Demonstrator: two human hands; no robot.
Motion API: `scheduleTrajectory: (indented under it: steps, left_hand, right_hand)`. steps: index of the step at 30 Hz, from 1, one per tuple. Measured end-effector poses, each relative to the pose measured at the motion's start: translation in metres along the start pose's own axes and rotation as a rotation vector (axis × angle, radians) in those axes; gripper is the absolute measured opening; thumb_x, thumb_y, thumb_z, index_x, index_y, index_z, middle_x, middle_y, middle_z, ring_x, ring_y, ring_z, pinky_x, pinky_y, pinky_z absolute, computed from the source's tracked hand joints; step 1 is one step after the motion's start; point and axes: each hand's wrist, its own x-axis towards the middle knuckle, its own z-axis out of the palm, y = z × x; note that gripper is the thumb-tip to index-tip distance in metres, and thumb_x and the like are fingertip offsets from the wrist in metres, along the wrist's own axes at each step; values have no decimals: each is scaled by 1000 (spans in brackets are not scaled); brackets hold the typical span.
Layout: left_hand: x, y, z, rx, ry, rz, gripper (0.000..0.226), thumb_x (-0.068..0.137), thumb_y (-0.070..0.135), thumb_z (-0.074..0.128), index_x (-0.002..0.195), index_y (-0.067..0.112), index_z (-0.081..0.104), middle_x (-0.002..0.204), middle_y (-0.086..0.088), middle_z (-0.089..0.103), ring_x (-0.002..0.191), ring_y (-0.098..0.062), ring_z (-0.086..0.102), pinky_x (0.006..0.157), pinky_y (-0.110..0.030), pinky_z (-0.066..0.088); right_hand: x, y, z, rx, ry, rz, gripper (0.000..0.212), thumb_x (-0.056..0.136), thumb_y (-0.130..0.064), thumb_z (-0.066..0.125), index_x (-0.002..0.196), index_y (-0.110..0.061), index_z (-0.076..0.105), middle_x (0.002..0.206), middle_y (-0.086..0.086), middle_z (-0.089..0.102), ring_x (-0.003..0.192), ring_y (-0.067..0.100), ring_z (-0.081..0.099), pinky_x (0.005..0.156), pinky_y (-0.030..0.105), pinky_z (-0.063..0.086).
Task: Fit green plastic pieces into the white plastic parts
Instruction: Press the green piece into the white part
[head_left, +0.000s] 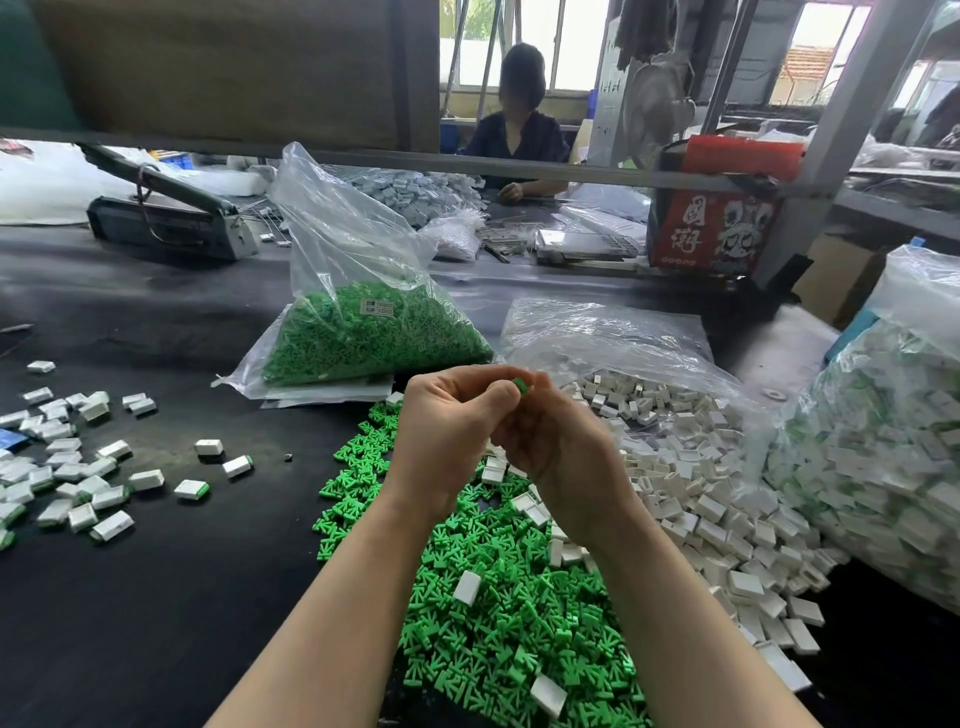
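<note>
Head view, looking down over the black work table (171, 597): far to the left of the hands lies a scatter of finished white blocks with green edges (78, 467), well apart from the work. Nearer, beneath both forearms, spreads a heap of loose bright green branching plastic pieces (498, 623), with a few white shells strewn on it. The left hand (447, 431) is curled, its thumb and fingertips closed toward the small green plastic piece (520, 385) raised between the two hands; the right hand (561, 441) is curled too and pinches the same spot, though whether a white part sits hidden inside its fingers I cannot tell. Just right of that hand a pile of small white rectangular plastic shells (696, 493) spills from a clear bag. Behind the hands stands a clear bag of more green pieces (374, 332). These bits look feather-light, stiff and smooth, so likely to slip or flick away; I would pinch the green one by its flat sides and press it squarely in.
</note>
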Motion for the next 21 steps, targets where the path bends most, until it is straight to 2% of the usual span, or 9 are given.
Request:
scheduleTrajectory:
  steps: [3, 6, 8, 11, 15, 21]
  left_hand:
    - [2, 0, -4, -54, -13, -30, 12, 81, 5, 71, 88, 10, 80, 75, -5, 75, 61, -10, 64, 56, -21, 50]
    - [2, 3, -8, -109, -36, -52, 19, 76, 17, 76, 93, 9, 79, 85, -12, 76, 69, -14, 66, 57, -21, 51]
    - [2, 5, -10, -110, -61, -51, 23, 71, 24, 77, 91, 13, 80, 85, -13, 76, 68, -18, 63, 56, -23, 52]
    - [3, 6, -11, -133, -81, -68, 24, 69, 23, 77, 90, 13, 80, 83, -9, 76, 65, -13, 66, 55, -21, 52]
    - [3, 5, -13, -133, -81, -72, 27, 68, 23, 77, 92, 11, 80, 86, -7, 77, 70, -10, 70, 60, -18, 53]
    - [4, 5, -15, -114, -85, -93, 27, 66, 25, 77, 91, 13, 80, 89, -7, 77, 75, -11, 71, 66, -19, 55]
  right_hand:
    - [-1, -4, 0, 61, -13, 32, 25, 88, -28, 52, 81, -15, 72, 73, 4, 64, 66, 13, 57, 59, 21, 44]
    - [-2, -7, 2, 88, -9, 29, 21, 87, -26, 55, 86, -8, 66, 74, 6, 62, 65, 14, 57, 57, 19, 47]
    - [-3, -8, 3, 89, -1, 33, 23, 87, -27, 53, 86, -6, 64, 74, 7, 60, 65, 14, 57, 58, 19, 49]
    - [-3, -8, 3, 86, 4, 29, 22, 89, -26, 55, 79, -12, 68, 70, 3, 61, 64, 13, 57, 58, 19, 50]
    - [-2, -7, 4, 71, 2, 29, 27, 90, -28, 54, 73, -20, 73, 68, -1, 63, 64, 11, 58, 62, 20, 51]
    - [-2, -4, 4, 26, -12, 24, 31, 90, -32, 51, 71, -23, 74, 66, -4, 64, 62, 9, 58, 65, 23, 47]
